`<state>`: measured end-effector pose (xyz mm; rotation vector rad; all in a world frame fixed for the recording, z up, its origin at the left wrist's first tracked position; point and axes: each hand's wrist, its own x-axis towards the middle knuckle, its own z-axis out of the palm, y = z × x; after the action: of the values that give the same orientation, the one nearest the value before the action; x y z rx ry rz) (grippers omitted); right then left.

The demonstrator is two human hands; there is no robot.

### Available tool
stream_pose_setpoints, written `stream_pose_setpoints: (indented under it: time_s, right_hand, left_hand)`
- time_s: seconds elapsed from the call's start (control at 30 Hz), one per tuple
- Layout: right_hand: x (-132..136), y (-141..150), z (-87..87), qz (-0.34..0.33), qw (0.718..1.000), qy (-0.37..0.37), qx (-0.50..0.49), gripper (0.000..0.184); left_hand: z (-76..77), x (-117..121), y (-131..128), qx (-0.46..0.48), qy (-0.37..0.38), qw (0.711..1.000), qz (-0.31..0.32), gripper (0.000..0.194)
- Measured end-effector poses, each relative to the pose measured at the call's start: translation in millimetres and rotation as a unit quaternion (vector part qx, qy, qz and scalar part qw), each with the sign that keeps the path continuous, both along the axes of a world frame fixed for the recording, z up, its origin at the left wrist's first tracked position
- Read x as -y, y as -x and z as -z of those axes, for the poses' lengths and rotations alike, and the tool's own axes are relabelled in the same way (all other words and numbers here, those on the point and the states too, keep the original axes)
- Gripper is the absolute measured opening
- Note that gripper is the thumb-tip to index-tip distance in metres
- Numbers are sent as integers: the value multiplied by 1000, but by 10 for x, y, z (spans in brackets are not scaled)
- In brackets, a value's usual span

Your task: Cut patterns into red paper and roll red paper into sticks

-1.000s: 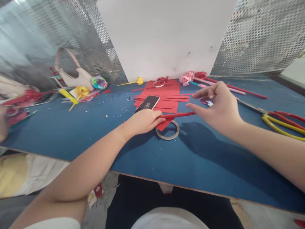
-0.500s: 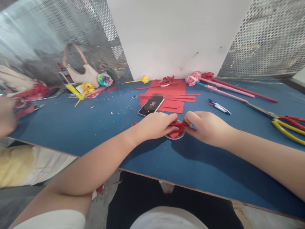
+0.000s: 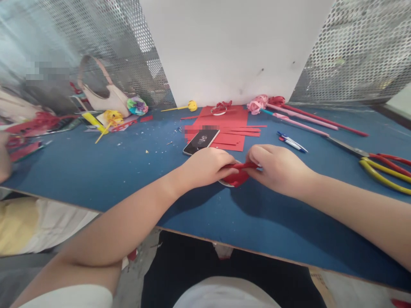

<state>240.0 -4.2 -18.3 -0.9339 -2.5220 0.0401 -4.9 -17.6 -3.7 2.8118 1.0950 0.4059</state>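
My left hand [image 3: 207, 167] and my right hand [image 3: 278, 169] meet at the middle of the blue table [image 3: 128, 171], both pinched on a rolled piece of red paper [image 3: 239, 173]. The paper sits over a roll of clear tape [image 3: 224, 183], which is mostly hidden beneath it. Just behind my left hand lies a phone [image 3: 201, 141], resting partly on a stack of cut red paper sheets [image 3: 229, 128].
Two pens [image 3: 290, 141] lie right of the sheets. Pink and red paper flowers on sticks [image 3: 289, 112] stretch along the back right. Scissors with red and yellow handles [image 3: 382, 164] lie at far right. A pale handbag [image 3: 105, 96], paper flowers and scraps crowd the back left. Another person's hand [image 3: 4, 160] shows at the left edge.
My right hand came down from a spread, open pose above the table and closed on the red paper next to my left hand. The long red strip is now bunched up short between them.
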Motion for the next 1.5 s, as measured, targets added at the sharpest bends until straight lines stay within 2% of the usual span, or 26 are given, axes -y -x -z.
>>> stream_pose_setpoints:
  time_s: [0.13,0.3,0.63,0.73,0.9,1.13,1.37,1.5]
  right_hand:
    - [11,-4,-27,4,1000,23,-11,29]
    - [16,-2,-32,-7,999,47,-15,26]
    - [27,12,3,-23,999,39,-17,25]
    - [50,14,3,-20,999,41,-13,26]
    - [50,26,10,-34,999,42,-9,24]
    - [33,2,15,-33,999,37,-7,23]
    - [43,-12,17,-18,1000,23,9,16]
    - [28,-29,16,-15,1000,11,3,18]
  left_hand:
    - [-26,37,1,-34,-19,999,-31,27]
    - [7,31,8,30,-50,998,-16,24]
    - [4,48,-29,8,-10,1000,-11,29]
    - [28,27,-2,1,-22,1000,0,30]
    - [71,21,-5,42,-51,998,7,36]
    - [44,57,-8,33,-30,999,6,33]
    - [69,14,38,21,-102,994,12,36]
    - [68,37,0,30,-72,997,7,34]
